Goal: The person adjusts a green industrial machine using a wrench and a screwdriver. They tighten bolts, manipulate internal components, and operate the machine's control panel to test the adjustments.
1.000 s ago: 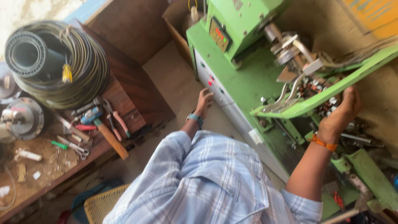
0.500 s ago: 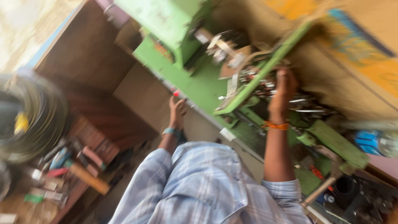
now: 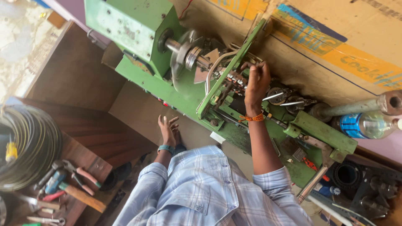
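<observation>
Reaching up over the green machine point(image 3: 138, 29), the right hand point(image 3: 256, 81) lies on a green metal bar point(image 3: 234, 62) that crosses the machine on a slant. The fingers curl over the bar and the cluster of small metal parts behind it; whether they really grip something, I cannot tell. An orange thread band point(image 3: 252, 118) sits on this wrist.

The machine is painted light green, with worn and scratched places. It has a box-shaped head at the top, and from it a steel shaft with a round metal disc point(image 3: 184, 52) comes out toward the bar. Below lies a long green base with small red buttons point(image 3: 165, 103) on its edge.

The left hand point(image 3: 168, 130) rests flat against the front side of the base, fingers slightly apart and holding nothing. It wears a watch point(image 3: 166, 148). The person has a light blue checked shirt point(image 3: 205, 192).

At the left, on a wooden bench, lie a coil of dark wire point(image 3: 25, 146), pliers point(image 3: 81, 172) and a hammer point(image 3: 81, 196). A plastic bottle point(image 3: 366, 124) lies at the right, beside a grey pipe.
</observation>
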